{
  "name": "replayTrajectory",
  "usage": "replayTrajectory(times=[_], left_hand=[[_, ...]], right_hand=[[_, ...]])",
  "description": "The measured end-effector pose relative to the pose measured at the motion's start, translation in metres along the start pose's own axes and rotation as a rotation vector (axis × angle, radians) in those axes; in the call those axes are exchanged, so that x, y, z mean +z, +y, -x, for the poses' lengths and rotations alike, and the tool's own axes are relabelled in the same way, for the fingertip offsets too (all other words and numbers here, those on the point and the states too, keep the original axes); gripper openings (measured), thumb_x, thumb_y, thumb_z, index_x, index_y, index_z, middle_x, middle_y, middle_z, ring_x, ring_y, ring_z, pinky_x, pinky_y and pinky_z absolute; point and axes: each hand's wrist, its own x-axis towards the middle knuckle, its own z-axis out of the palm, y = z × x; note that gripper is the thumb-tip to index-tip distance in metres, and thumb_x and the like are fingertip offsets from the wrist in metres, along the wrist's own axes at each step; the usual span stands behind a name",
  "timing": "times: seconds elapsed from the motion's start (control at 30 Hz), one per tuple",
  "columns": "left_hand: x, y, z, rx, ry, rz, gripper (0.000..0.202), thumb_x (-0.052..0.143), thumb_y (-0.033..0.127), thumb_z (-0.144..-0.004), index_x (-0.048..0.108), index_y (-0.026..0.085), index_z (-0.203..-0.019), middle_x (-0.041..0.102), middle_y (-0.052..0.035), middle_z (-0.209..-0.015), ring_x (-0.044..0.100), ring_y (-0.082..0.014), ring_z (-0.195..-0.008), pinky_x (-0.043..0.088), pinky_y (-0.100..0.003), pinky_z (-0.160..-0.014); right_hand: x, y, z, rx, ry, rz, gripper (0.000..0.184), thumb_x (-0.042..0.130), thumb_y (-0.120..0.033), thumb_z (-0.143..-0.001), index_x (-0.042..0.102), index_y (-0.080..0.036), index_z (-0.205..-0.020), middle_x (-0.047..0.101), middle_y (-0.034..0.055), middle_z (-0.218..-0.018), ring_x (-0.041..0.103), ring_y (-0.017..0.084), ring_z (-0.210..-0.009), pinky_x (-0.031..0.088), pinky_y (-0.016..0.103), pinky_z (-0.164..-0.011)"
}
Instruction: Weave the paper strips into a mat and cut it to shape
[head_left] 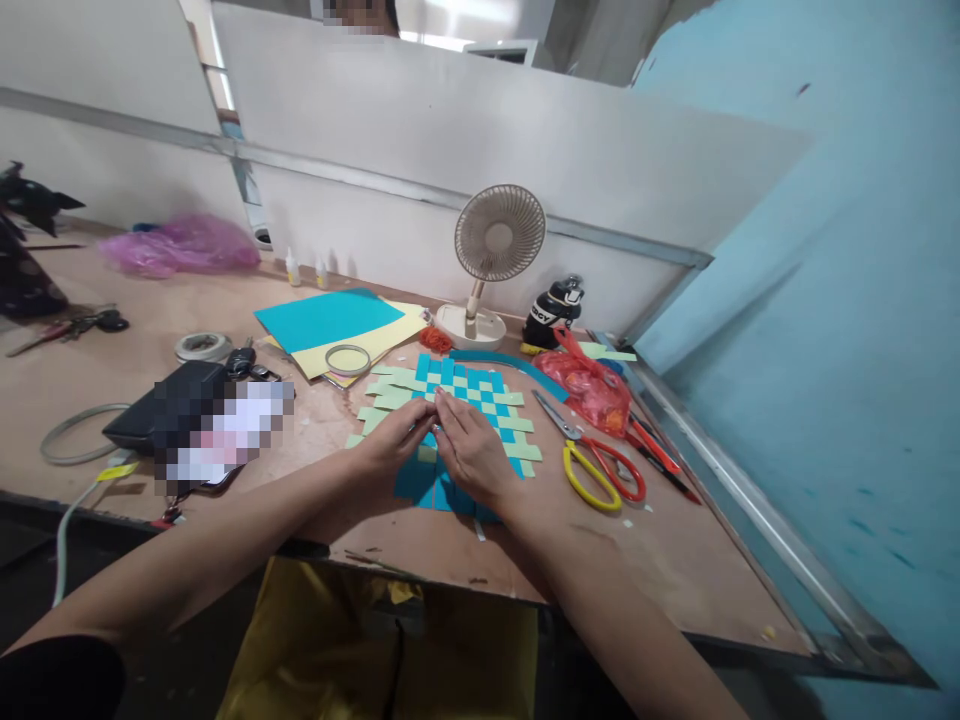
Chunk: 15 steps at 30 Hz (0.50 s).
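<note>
A checkered mat of woven blue and pale green paper strips [487,392] lies on the table in front of me, with strip ends sticking out at its edges. Over its middle, my left hand [405,430] and my right hand [474,448] meet at the fingertips. The left fingers are curled in a pinch. Those of the right hand are bent and pressed together against them. Anything between the fingertips is too small or hidden to make out. Just right of the mat are scissors [571,433] with one yellow and one red handle.
Behind the mat stand a small fan [499,236] and a black bottle [553,312]. A red plastic bag [592,390] lies to the right. Blue and yellow paper sheets [330,318], a tape roll [202,347], a black case [169,400] and a phone [225,435] are leftward.
</note>
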Motion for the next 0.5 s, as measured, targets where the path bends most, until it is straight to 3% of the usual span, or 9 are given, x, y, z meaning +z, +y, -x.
replayTrajectory(times=[0.13, 0.37, 0.5], left_hand=[[0.000, 0.006, -0.001, -0.078, -0.003, 0.153, 0.022, 0.040, 0.026, -0.101, 0.060, 0.018, -0.109, 0.070, -0.0101, -0.101, 0.067, -0.0230, -0.092, 0.058, -0.038, -0.083], [-0.005, 0.019, -0.003, -0.204, -0.016, 0.328, 0.023, 0.044, 0.037, -0.102, 0.061, 0.021, -0.102, 0.069, -0.0042, -0.090, 0.066, -0.0189, -0.083, 0.056, -0.031, -0.075], [-0.008, 0.021, -0.002, -0.262, -0.018, 0.357, 0.029, 0.044, 0.041, -0.101, 0.060, 0.021, -0.087, 0.066, -0.0031, -0.081, 0.064, -0.0175, -0.076, 0.054, -0.030, -0.070]], right_hand=[[-0.007, 0.005, -0.001, 0.016, -0.015, -0.038, 0.050, 0.042, -0.023, -0.100, 0.045, -0.013, -0.149, 0.060, 0.0181, -0.140, 0.058, 0.031, -0.127, 0.052, 0.052, -0.104], [-0.022, 0.017, 0.002, 0.269, 0.039, -0.332, 0.036, 0.041, -0.028, -0.103, 0.064, -0.028, -0.130, 0.073, 0.0070, -0.120, 0.067, 0.023, -0.112, 0.057, 0.042, -0.096], [-0.018, 0.009, 0.010, 0.294, 0.053, -0.397, 0.035, 0.042, -0.028, -0.103, 0.063, -0.031, -0.131, 0.072, 0.0048, -0.122, 0.067, 0.023, -0.112, 0.056, 0.042, -0.097]])
